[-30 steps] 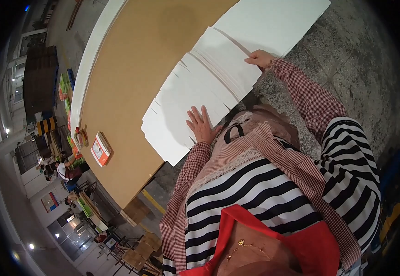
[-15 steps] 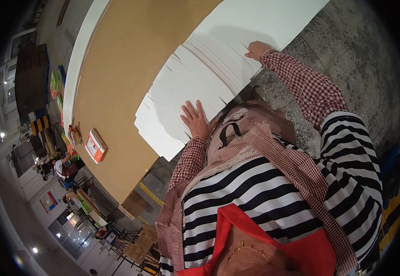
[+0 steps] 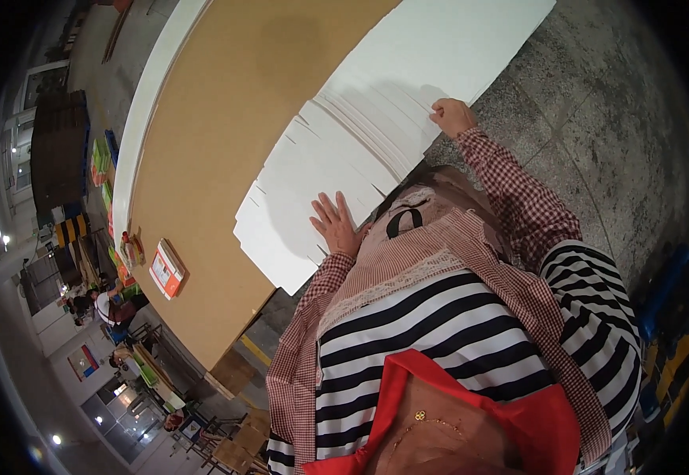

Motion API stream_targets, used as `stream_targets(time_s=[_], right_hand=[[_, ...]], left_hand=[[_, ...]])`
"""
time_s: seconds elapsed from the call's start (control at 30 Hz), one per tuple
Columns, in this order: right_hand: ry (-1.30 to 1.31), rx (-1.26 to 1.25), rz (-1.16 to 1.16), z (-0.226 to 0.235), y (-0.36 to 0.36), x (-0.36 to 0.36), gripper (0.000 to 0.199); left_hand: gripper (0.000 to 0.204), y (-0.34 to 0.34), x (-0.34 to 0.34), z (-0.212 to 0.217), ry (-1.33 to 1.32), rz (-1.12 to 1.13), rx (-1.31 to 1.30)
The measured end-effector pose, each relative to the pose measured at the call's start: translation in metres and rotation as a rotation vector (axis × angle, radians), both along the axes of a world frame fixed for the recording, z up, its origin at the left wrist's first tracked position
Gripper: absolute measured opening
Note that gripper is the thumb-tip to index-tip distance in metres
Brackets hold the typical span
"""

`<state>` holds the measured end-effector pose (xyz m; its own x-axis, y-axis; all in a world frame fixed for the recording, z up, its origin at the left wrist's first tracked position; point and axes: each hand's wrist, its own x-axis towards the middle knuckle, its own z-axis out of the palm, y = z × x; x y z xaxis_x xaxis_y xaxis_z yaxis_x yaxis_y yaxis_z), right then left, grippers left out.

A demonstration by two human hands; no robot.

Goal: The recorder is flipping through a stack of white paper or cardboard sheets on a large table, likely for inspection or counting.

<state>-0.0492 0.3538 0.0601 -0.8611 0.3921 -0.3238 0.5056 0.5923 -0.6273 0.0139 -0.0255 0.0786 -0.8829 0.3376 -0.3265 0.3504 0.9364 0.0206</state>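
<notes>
Slotted white cardboard sheets (image 3: 293, 170) lie overlapped in a stack, their edges fanned into several steps across the middle. My left hand (image 3: 335, 228) rests flat on the nearer sheet, fingers spread. At the right-hand edge of the stack, my right hand (image 3: 455, 117) is closed, its thumb and fingertips pinched at the edge of a white sheet. How many sheets are between those fingers is hidden.
The stack lies on a brown board table (image 3: 210, 150) with a pale curved edge. An orange-and-white box (image 3: 166, 269) and a small bottle (image 3: 131, 248) stand at its left. Grey floor (image 3: 574, 87) lies to the right. Other people work at benches far left.
My right hand has come slightly nearer to me along the sheets' edge. My left hand stays flat in place. The whole view has shifted a little.
</notes>
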Motion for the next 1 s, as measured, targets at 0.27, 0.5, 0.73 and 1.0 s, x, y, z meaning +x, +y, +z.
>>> stream_targets(time_s=[0.27,0.5,0.73,1.0], right_hand=[[-0.01,-0.047,0.021,-0.003,0.003,-0.002,0.024],[-0.048,0.121,0.04,0.0,-0.019,0.008,0.028],[-0.063,-0.139,0.014,-0.003,-0.013,-0.009,0.039],[-0.347,-0.005,0.407,-0.018,-0.003,-0.05,0.045]], left_hand=[[0.125,-0.003,-0.002,0.0,-0.041,-0.014,-0.071],[0.126,-0.006,0.0,-0.004,0.003,-0.029,-0.053],[0.125,-0.004,-0.001,-0.002,-0.016,-0.015,-0.064],[0.127,-0.002,0.0,0.0,0.07,-0.031,0.029]])
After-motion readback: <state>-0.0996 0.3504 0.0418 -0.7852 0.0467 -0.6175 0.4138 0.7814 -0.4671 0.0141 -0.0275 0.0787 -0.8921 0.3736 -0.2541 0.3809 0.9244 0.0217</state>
